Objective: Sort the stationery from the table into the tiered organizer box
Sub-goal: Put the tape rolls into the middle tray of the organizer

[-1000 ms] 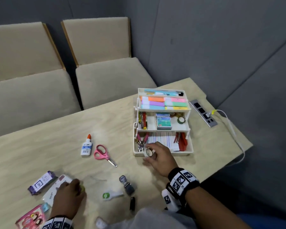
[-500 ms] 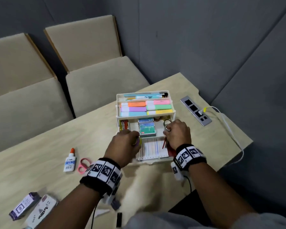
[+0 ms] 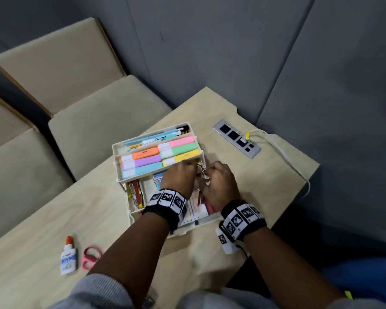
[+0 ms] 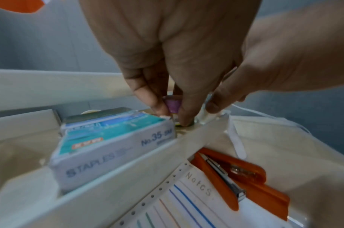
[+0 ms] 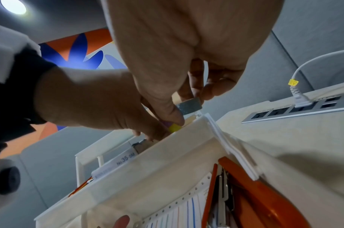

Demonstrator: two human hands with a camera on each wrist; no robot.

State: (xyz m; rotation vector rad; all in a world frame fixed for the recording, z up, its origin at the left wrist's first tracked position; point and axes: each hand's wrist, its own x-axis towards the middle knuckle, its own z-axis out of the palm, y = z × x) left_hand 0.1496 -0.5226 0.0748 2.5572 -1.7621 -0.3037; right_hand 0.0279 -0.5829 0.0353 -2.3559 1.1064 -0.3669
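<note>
Two hands meet over the organizer box (image 3: 188, 229)'s middle tier — left hand (image 4: 167, 50) pinching a purple tape roll (image 4: 174, 104), right hand (image 5: 178, 50) a grey tape roll (image 5: 189, 106) — light, stiff, best held by their rims.

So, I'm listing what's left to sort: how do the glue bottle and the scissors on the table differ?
The glue bottle is white with an orange cap and a blue label; the scissors show pink handles. The glue bottle is in full view; the scissors' blades are hidden behind the left arm. Both lie side by side on the table, left of the organizer box, and no hand touches them.
</note>
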